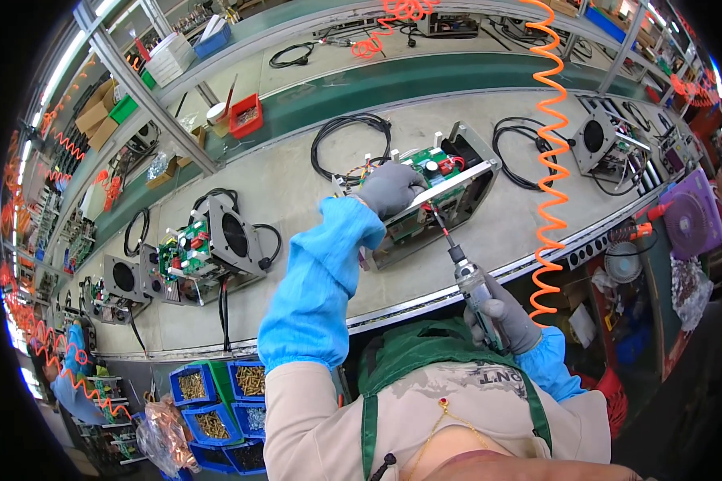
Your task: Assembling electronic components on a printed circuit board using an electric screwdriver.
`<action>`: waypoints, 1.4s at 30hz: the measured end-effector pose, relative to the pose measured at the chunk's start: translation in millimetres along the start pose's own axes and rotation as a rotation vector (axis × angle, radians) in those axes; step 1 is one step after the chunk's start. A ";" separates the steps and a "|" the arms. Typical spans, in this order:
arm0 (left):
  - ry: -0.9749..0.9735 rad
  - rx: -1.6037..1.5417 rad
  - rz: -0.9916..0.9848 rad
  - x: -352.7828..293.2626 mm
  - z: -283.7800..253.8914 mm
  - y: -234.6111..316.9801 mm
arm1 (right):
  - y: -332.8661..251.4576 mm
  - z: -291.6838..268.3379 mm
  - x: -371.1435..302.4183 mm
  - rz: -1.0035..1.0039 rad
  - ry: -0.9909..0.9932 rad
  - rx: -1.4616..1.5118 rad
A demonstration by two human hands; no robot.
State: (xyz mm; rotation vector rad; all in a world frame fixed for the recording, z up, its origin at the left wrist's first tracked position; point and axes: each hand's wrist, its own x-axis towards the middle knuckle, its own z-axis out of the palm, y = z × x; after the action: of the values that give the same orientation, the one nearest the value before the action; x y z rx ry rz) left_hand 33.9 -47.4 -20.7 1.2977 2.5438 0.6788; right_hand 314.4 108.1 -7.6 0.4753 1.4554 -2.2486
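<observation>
In front of me an open metal chassis (473,196) stands on the bench with a green circuit board (433,166) inside. My left hand (389,190), in a grey glove, lies at the near side of this board. Its fingers are curled over the chassis edge, and their tips are partly hidden. A power screwdriver (472,284) is gripped in my right hand (512,319), also gloved in grey. The screwdriver's long bit slants up and left, its tip at the near rail of the chassis just below the board. Beyond the chassis lies a coiled black cable (321,152).
An orange coiled hose (549,160) hangs right of the chassis. Similar units stand left (217,240) and right (606,144) along the bench. Blue bins (208,423) of small metal parts sit below the bench at left. A purple fan (692,212) stands at right.
</observation>
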 end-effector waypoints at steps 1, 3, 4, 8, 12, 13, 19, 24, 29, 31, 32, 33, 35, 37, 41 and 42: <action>0.006 0.032 0.019 0.6 1.8 -1.9 | 0.8 1.6 -0.9 -0.010 0.010 0.000; -0.016 0.024 -0.002 0.5 -2.9 4.8 | 4.2 0.8 -0.4 -0.023 0.004 0.007; -0.039 0.017 -0.023 0.5 -4.7 7.2 | 5.8 0.6 -0.3 -0.036 -0.001 0.015; -0.068 0.038 0.001 3.5 -4.5 1.0 | 7.3 4.0 -0.7 -0.062 -0.010 0.014; -0.156 0.040 -0.011 8.4 -9.5 0.4 | 6.7 8.3 -2.8 -0.038 0.015 0.027; -0.184 0.009 -0.012 7.6 -11.0 0.4 | 6.7 8.7 -3.3 -0.037 0.025 0.026; -0.095 0.018 0.074 3.1 -7.1 -3.1 | 8.1 2.9 -1.7 -0.045 -0.009 0.038; -0.126 0.023 0.064 3.7 -9.2 -2.3 | 9.7 0.1 0.7 -0.041 -0.012 0.034; -0.218 0.013 -0.001 9.4 -17.6 1.9 | 9.6 0.7 1.7 -0.028 -0.013 0.043; -0.241 0.055 -0.012 10.5 -19.8 11.4 | 9.8 -0.3 1.8 -0.028 -0.016 0.064; -0.260 0.102 -0.022 11.3 -20.9 12.0 | 9.4 0.0 2.4 -0.027 -0.018 0.064; -0.263 0.090 -0.005 11.9 -19.7 8.5 | 9.4 0.5 2.3 -0.026 -0.015 0.057; -0.280 0.079 -0.009 12.8 -20.6 9.7 | 9.8 0.2 3.3 -0.025 -0.013 0.049; -0.311 0.061 -0.020 14.4 -21.9 8.3 | 10.1 -1.3 5.4 -0.010 -0.013 0.018; -0.286 0.082 0.007 12.8 -17.1 5.6 | 9.0 -2.0 4.8 -0.006 -0.009 0.011; -0.214 0.085 0.063 10.4 -13.8 1.9 | 9.5 -2.9 4.9 -0.015 -0.015 0.008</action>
State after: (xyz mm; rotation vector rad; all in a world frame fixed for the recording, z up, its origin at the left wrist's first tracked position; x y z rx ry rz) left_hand 23.8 -42.2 -7.5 1.4013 2.3915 0.4212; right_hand 315.3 106.4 -18.5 0.4504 1.4482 -2.2655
